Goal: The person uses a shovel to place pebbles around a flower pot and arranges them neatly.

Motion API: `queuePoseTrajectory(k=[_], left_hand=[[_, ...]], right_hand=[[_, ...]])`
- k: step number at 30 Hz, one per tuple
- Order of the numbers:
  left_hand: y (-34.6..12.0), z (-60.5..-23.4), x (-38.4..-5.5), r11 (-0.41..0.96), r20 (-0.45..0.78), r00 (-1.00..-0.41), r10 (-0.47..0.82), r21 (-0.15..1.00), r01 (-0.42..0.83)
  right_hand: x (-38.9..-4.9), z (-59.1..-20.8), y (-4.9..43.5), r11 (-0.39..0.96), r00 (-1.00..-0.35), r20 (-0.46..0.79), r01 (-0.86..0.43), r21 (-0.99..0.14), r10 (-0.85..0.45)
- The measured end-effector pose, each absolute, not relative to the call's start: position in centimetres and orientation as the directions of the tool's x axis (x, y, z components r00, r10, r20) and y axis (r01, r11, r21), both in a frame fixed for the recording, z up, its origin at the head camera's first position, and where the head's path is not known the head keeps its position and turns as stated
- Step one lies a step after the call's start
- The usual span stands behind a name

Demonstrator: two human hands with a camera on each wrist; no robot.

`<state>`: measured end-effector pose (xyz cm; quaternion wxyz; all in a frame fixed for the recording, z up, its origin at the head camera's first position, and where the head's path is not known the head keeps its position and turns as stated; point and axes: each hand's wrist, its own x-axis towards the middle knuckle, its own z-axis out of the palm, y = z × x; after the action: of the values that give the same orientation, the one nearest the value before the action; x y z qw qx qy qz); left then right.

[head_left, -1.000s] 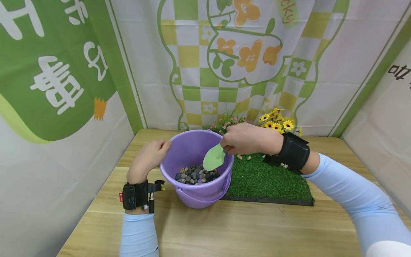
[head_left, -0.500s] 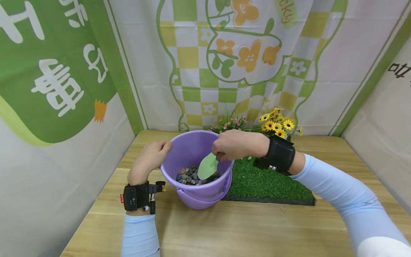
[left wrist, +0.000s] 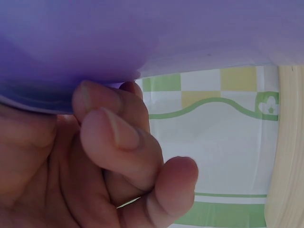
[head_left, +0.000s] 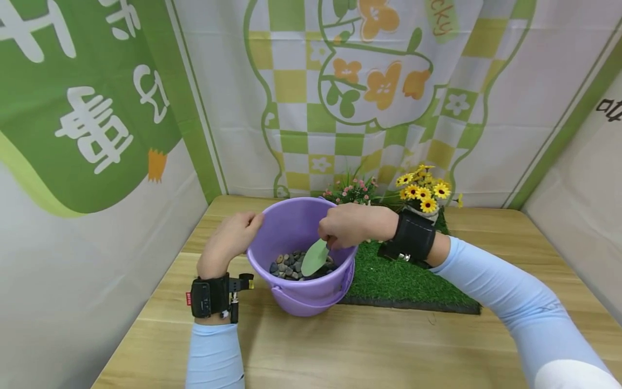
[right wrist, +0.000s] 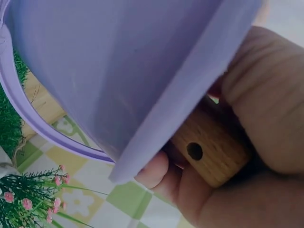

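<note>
A purple bucket (head_left: pixel 301 309) stands on the table with dark and pale pebbles (head_left: pixel 291 265) at its bottom. My left hand (head_left: pixel 228 237) holds the bucket's left rim; in the left wrist view its curled fingers (left wrist: pixel 123 133) lie against the outer wall just under the rim. Over the bucket's right side, my right hand (head_left: pixel 352 224) grips a small trowel with a light green blade (head_left: pixel 315 257). The blade points down into the bucket at the pebbles; its hidden tip may touch them. The right wrist view shows the wooden handle (right wrist: pixel 213 147) inside the fist.
Right of the bucket lies an artificial grass mat (head_left: pixel 403 281). Behind it are yellow flowers (head_left: pixel 423 189) in a pale pot and a pink-flowered plant (head_left: pixel 357 190). The bucket's handle (head_left: pixel 316 306) hangs down its front. Printed cloth walls enclose the wooden table (head_left: pixel 369 346).
My right hand has moved left and down with the trowel, bringing the blade lower into the bucket, close to the pebbles. The left hand has kept its hold on the rim.
</note>
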<state>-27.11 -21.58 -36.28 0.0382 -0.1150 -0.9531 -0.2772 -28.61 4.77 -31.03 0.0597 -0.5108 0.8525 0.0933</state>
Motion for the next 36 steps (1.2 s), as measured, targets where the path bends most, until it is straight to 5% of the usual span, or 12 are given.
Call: queuePoseTrajectory(k=[36], left_hand=[[-21.4,-36.3,-27.1,0.832,0.124,-0.977,0.172,0.513,0.212]], right_hand=[[-30.6,-35.1,1.5,0.543,-0.53,-0.335,-0.837,0.063,-0.779]])
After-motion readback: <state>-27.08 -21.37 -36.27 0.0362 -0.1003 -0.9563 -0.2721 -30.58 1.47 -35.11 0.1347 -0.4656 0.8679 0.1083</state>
